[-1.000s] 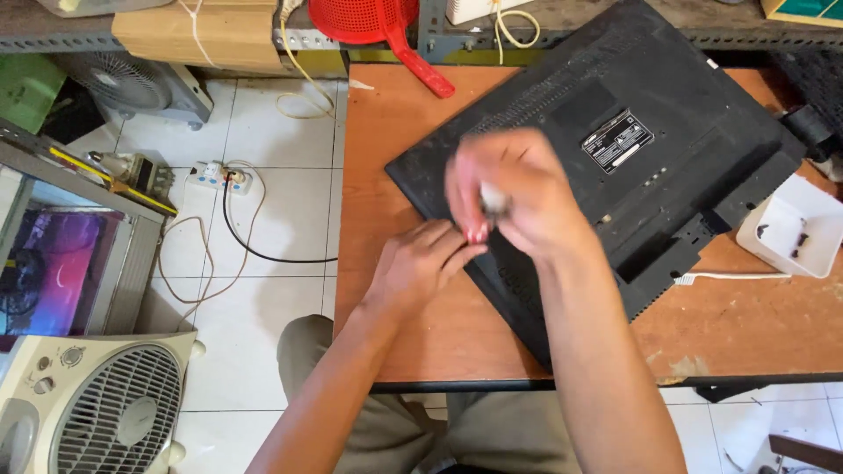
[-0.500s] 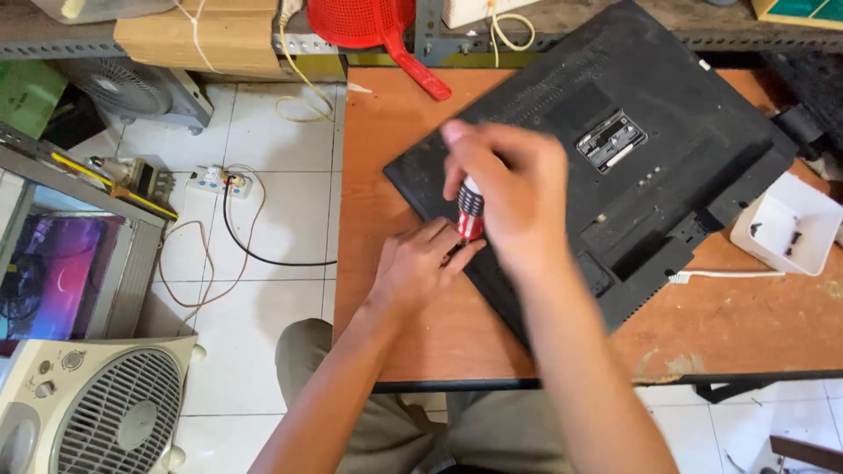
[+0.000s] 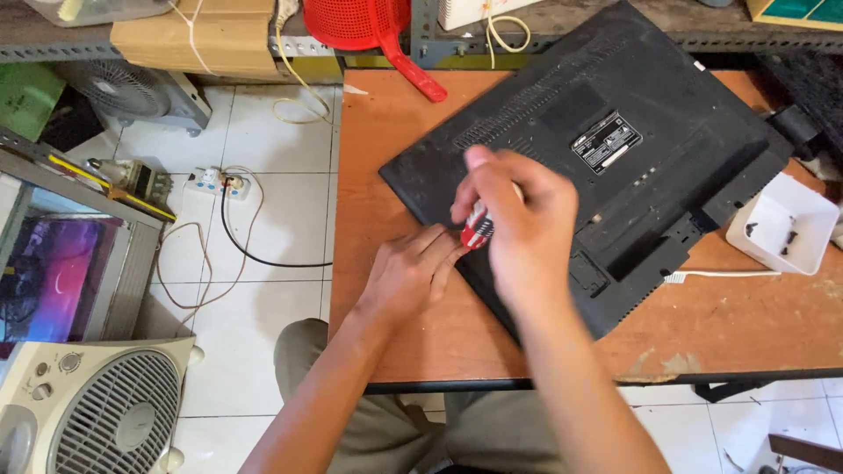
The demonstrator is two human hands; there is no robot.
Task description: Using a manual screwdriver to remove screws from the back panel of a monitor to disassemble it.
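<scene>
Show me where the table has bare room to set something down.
Free: the table strip left of the black panel, and the front edge right of the right hand, below the white tray. Crowded where the left hand meets the screwdriver.

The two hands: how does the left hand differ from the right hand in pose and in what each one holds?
The left hand lies low and flat at the edge of the black back cover; the right hand is raised above it. The right hand grips a red-handled screwdriver; the left hand holds nothing. Both are bare.
</scene>
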